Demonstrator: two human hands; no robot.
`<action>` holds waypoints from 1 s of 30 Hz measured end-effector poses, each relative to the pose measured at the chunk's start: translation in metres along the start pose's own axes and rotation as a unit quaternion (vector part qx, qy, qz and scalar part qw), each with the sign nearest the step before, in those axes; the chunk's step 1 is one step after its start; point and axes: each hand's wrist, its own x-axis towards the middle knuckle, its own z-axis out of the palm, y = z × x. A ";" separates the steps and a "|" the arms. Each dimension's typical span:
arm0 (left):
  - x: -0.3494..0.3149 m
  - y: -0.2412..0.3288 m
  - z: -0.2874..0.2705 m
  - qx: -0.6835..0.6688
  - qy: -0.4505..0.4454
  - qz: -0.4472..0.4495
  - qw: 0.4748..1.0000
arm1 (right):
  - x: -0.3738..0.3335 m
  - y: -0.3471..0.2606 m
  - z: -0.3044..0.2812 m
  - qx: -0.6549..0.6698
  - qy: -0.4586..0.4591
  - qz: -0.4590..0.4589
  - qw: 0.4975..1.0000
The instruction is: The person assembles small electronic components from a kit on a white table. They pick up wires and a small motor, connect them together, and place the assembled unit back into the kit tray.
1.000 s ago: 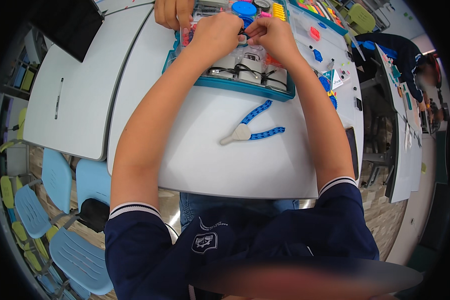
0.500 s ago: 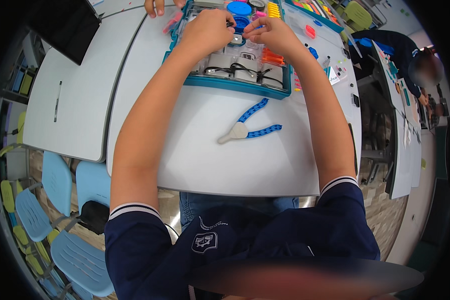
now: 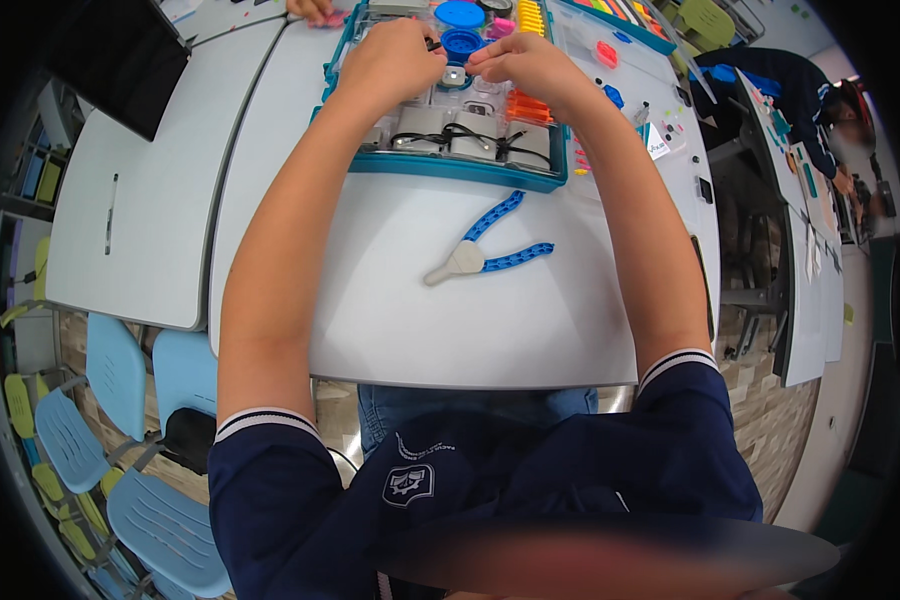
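Both hands are over an open teal case (image 3: 450,172) of sorted building parts. My left hand (image 3: 395,62) is closed, with a small black part (image 3: 432,44) at its fingertips. My right hand (image 3: 532,68) has its fingers pressed together close by; whatever they hold is hidden. Between the hands lie a blue round part (image 3: 460,42) and a small whitish square piece (image 3: 454,76). Nearer to me in the case sit grey blocks (image 3: 473,135) with black cables, beside orange parts (image 3: 528,106). A pliers-like tool (image 3: 485,250) with blue handles and a grey head lies on the table.
Another person's hand (image 3: 313,10) is at the far left table edge. Small loose parts, including a pink one (image 3: 606,54) and a blue one (image 3: 613,96), lie right of the case. A dark monitor (image 3: 120,60) and a pen (image 3: 111,213) are on the left table. Blue chairs (image 3: 165,525) stand lower left.
The whole scene has shifted slightly left and up in the picture. Both hands stay over the same part of the case, and the other person's hand shows less.
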 end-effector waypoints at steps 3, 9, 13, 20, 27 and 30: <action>0.000 0.001 -0.002 -0.002 -0.008 -0.003 1.000 | 0.003 0.003 0.002 -0.038 0.001 0.002 0.999; -0.001 0.002 -0.003 0.003 -0.006 -0.016 1.000 | 0.004 0.003 0.004 -0.084 -0.006 -0.003 0.996; -0.001 0.002 -0.004 -0.058 -0.020 -0.041 0.997 | -0.003 0.000 0.008 -0.113 0.005 0.040 0.993; -0.004 0.004 -0.004 -0.025 0.009 -0.027 0.999 | -0.006 0.002 0.018 -0.247 0.039 -0.043 0.967; 0.000 -0.002 -0.006 -0.062 0.030 -0.003 0.998 | -0.007 -0.002 0.019 -0.352 0.026 -0.101 0.930; -0.001 -0.003 -0.006 -0.051 0.046 0.000 0.998 | -0.010 -0.006 0.014 -0.225 0.016 -0.078 0.971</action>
